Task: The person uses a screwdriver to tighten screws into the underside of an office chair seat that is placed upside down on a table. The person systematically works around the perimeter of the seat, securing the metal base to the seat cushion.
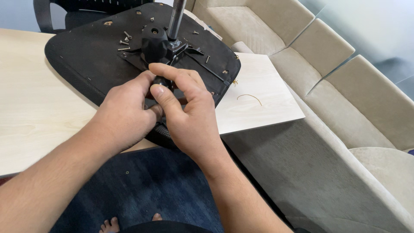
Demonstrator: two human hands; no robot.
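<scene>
Both hands, left (125, 113) and right (187, 114), are pinching closed around a small black knob (161, 81) on the upturned black fabric-covered chair seat (86, 56) lying on the pale wooden bench (39, 99); turning it squarely, keeping loose screws (124, 42) beyond the fingers undisturbed, seems wise.

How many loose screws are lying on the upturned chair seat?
5 at least: three clustered left of the black mechanism at and; one near the pole; one to its right. The left hand and right hand may hide others.
</scene>
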